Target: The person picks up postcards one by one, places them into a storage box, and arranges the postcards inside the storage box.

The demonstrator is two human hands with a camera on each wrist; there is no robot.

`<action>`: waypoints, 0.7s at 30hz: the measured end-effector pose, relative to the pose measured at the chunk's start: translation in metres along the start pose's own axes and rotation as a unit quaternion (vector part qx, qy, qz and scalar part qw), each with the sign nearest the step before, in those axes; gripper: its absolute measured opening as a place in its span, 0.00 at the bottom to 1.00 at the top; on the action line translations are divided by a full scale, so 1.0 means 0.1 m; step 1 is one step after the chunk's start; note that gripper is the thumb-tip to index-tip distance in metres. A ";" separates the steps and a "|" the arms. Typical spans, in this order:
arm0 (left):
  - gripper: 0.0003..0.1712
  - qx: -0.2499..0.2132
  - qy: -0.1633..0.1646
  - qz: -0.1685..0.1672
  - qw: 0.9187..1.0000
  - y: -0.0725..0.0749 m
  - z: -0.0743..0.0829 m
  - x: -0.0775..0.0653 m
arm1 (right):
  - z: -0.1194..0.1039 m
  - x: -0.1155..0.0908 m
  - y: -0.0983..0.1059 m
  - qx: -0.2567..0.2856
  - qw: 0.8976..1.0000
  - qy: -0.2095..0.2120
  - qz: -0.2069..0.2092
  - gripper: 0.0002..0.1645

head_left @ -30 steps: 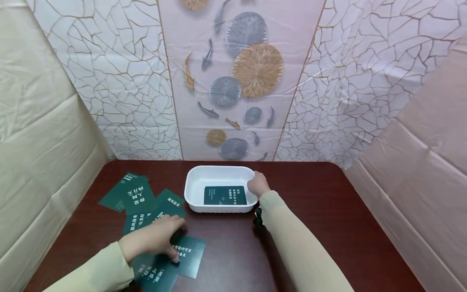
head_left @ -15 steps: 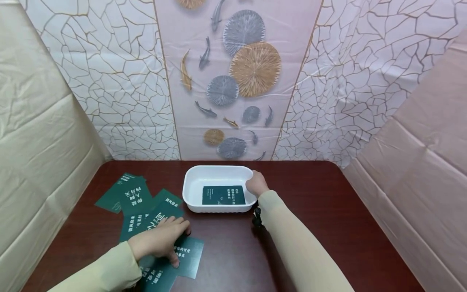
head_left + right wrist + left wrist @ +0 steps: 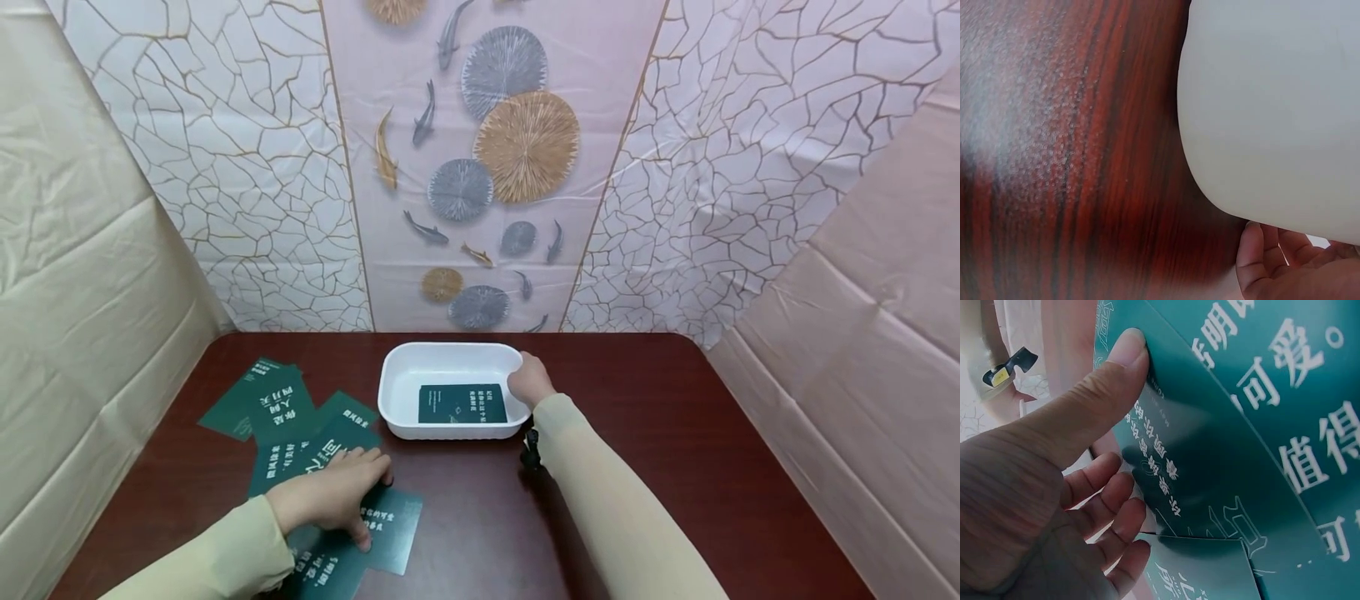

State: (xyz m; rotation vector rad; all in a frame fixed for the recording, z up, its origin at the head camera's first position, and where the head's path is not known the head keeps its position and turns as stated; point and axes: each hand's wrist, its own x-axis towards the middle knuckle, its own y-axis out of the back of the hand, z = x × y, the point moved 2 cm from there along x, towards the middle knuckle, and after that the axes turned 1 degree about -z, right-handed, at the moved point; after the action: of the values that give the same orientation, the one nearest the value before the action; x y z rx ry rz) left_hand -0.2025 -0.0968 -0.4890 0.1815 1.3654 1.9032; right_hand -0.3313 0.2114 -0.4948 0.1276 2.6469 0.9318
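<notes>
Hands, cards and tray, with directions taken from the tray's centre, 12 o'clock lying away from the person. Overlapping cards (image 3: 281, 404) spread over the table (image 3: 480, 508) from 9 to 7 o'clock. Between 7 and 8 o'clock lies the left hand (image 3: 330, 492), thumb and fingers apart, the thumb touching the end card (image 3: 397, 529), which juts out at the hand's 4 o'clock; no firm pinch shows. Lifting this card appears to be the step in hand: best done with fingertips under a free edge and a light thumb, lest overlapped neighbours drag along. The tray (image 3: 453, 431) stands upright, an inner card (image 3: 450, 404) flat towards its 6 o'clock side. At 3 o'clock the right hand (image 3: 531, 379) is clamped on the tray's rim; a steady hold should prevent sliding.
</notes>
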 end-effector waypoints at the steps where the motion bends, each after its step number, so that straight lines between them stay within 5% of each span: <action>1: 0.41 0.000 0.001 0.001 1.000 0.00 0.00 0.00 | 0.00 0.00 0.00 0.000 1.000 0.000 0.001 0.32; 11: 0.39 0.014 0.008 -0.001 1.000 0.00 -0.01 0.02 | -0.03 -0.02 -0.03 0.011 1.000 -0.014 -0.002 0.35; 21: 0.28 -0.040 -0.028 0.033 0.998 0.09 -0.06 0.09 | 0.01 -0.01 -0.01 0.009 1.000 -0.011 0.000 0.35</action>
State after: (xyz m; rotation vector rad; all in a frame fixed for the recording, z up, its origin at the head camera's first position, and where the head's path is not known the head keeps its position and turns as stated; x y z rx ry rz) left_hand -0.2161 -0.0967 -0.4869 0.2426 1.2585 1.9885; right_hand -0.3304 0.2108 -0.4958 0.1419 2.6360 0.9008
